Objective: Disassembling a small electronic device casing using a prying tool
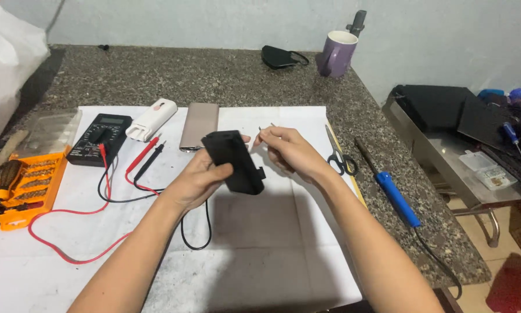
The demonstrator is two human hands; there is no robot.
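Surface: speckled granite counter (225,75) against a pale wall, with a white paper sheet (260,243) spread over the near half.

Left hand (199,182): wrapped around a black rectangular case (234,162), thumb on the near face, fingers behind; firm hold, raised above the sheet at mid-scene.

Case axis: long side running from far-left down to near-right, tilted; small tab jutting from the lower right edge.

Right hand (289,152): just right of the case, thumb and forefinger pinched narrow on a thin metal piece (268,127), too small to identify; tip pointing left toward the case's upper end.

Key relation: pinched piece lying just above and right of the case's far end, close but apart; right hand nearer to that end, left hand gripping the middle.

Far left: black multimeter (100,139) with a grey screen and central dial, red and black leads (106,197) trailing over the sheet.

Near left edge: orange bit tray (25,185) with a clear lid behind, rows of metal bits, one screwdriver handle.

Behind the case: white oblong power-bank shell (152,119) with a pinkish oval mark, beside a flat grey-brown slab (199,124).

Right of the sheet: scissors (338,153), then a blue-handled soldering iron (391,191), cord running off the near right edge.

Far: purple mug (337,53) with a dark tool standing in it, black pouch (280,56) to its left.

Far right: metal table (446,156) lower than the counter, with black panels and a small clear plastic box; print on it unreadable.

Left corner: white plastic bag (8,64).
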